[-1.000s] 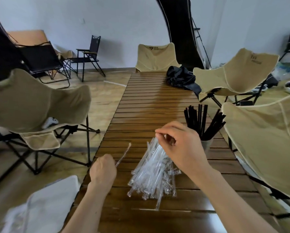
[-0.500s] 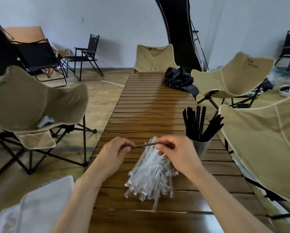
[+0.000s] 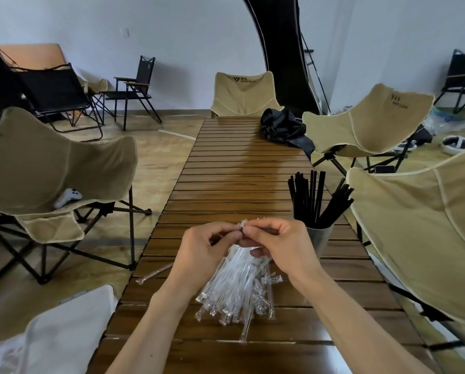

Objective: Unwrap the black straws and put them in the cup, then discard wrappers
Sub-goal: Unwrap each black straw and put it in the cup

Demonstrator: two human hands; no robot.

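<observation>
Task judged well underway, not done: many black straws (image 3: pixel 313 201) already stood in the cup (image 3: pixel 319 238), which sat toward the table's (image 3: pixel 234 168) right edge, just right of the hands. Heap of clear wrappers (image 3: pixel 236 287) lay near side of the cup, under and below the hands; couldn't tell how many still held straws vs empties, since clear film hid it. One stray wrapper (image 3: pixel 153 273) lay well left of the cup, at the table's left edge; not discarded yet. Left hand (image 3: pixel 207 249) and right hand (image 3: pixel 280 247) met above the heap, left of the cup, fingertips touching; both sets of fingers curled tight, thumb and forefinger pinching the crimped end of a wrapped straw (image 3: pixel 242 227), prob. about to tear. Straw itself barely made out behind the knuckles, only a dark sliver by the left fingers. Cup's base partly blocked by the right hand. White bag or cloth (image 3: pixel 56 327), far left of the cup, cut off by frame; maybe the bin, unclear.
</observation>
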